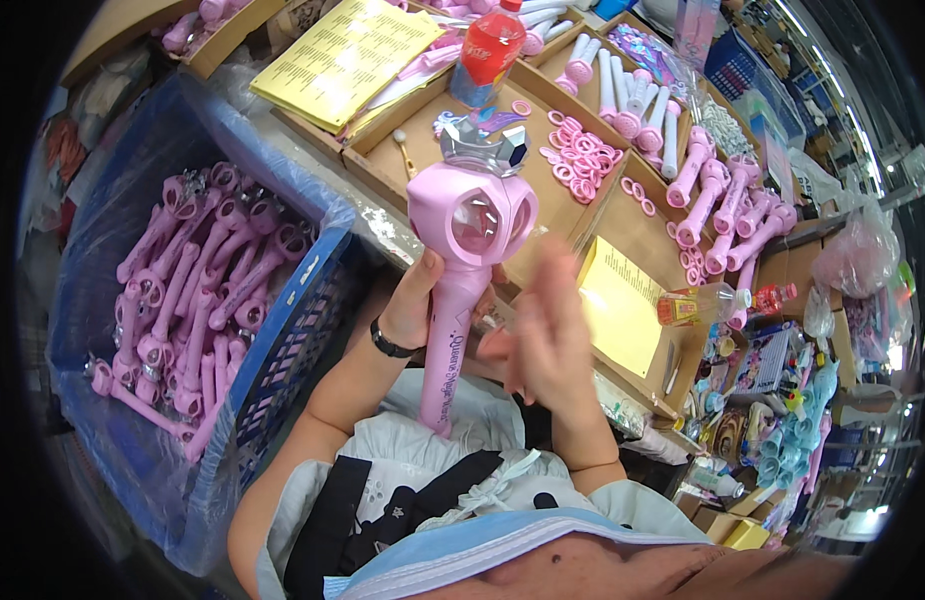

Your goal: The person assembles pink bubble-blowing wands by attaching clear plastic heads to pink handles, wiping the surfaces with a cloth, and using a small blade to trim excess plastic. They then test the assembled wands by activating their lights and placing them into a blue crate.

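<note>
Head view of an assembly bench. The left hand (414,300) grips 1 pink toy wand (462,290) around the upper part of its handle, thumb and fingers closed on it, and holds it above the lap in front of the cardboard tray (582,215). The wand's long axis runs nearly vertical in the picture, leaning slightly: its heart-shaped head with the clear window and silver crown (482,145) points up and away from the person, and the handle's butt end points down toward the body. The right hand (547,320) is just beside the handle, fingers spread and open, holding nothing; it is motion-blurred, so contact with the wand cannot be told. The step in hand appears to be checking or finishing 1 assembled wand. A next move would probably call for a steady left grip while the right hand works at the handle. Finished wands fill the blue crate (282,330) at left; pink rings (582,160) lie in the tray.
</note>
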`<action>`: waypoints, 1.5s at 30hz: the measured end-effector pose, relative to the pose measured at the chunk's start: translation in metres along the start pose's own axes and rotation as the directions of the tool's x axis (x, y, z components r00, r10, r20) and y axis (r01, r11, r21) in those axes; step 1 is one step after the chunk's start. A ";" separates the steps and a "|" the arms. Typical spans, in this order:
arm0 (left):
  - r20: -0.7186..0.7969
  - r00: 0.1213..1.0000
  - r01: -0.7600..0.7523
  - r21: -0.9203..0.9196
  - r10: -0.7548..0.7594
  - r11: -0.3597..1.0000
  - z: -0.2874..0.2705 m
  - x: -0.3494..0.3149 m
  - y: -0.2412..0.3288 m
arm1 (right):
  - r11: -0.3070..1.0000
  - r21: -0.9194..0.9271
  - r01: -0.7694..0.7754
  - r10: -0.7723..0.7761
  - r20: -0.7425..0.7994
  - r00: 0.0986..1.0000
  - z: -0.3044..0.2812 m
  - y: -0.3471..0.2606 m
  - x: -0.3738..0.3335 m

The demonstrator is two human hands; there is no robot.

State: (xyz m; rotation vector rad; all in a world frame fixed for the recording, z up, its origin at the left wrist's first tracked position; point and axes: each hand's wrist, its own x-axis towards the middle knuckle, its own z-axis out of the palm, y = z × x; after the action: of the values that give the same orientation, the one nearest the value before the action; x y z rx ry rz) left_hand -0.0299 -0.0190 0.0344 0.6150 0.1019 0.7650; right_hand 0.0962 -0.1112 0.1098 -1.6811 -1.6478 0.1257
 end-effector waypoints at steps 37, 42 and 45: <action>-0.066 0.998 0.024 0.166 -0.014 0.986 0.000 -0.003 -0.018 | 0.947 0.316 0.066 0.021 -0.265 0.964 0.031 0.024 0.042; -0.173 0.985 -0.017 -0.024 0.013 1.000 -0.011 0.000 -0.027 | 0.967 0.051 0.250 -0.234 -0.213 0.949 0.020 0.009 0.048; 0.270 0.963 0.020 0.021 -0.025 1.000 -0.013 0.005 -0.016 | 0.961 0.218 0.172 -0.107 -0.280 0.954 0.017 0.015 0.050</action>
State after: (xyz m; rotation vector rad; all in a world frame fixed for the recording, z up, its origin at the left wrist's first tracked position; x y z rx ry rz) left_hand -0.0202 -0.0183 0.0156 0.7293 -0.1354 0.6523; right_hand 0.1070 -0.0578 0.1110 -1.3308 -1.4790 0.0258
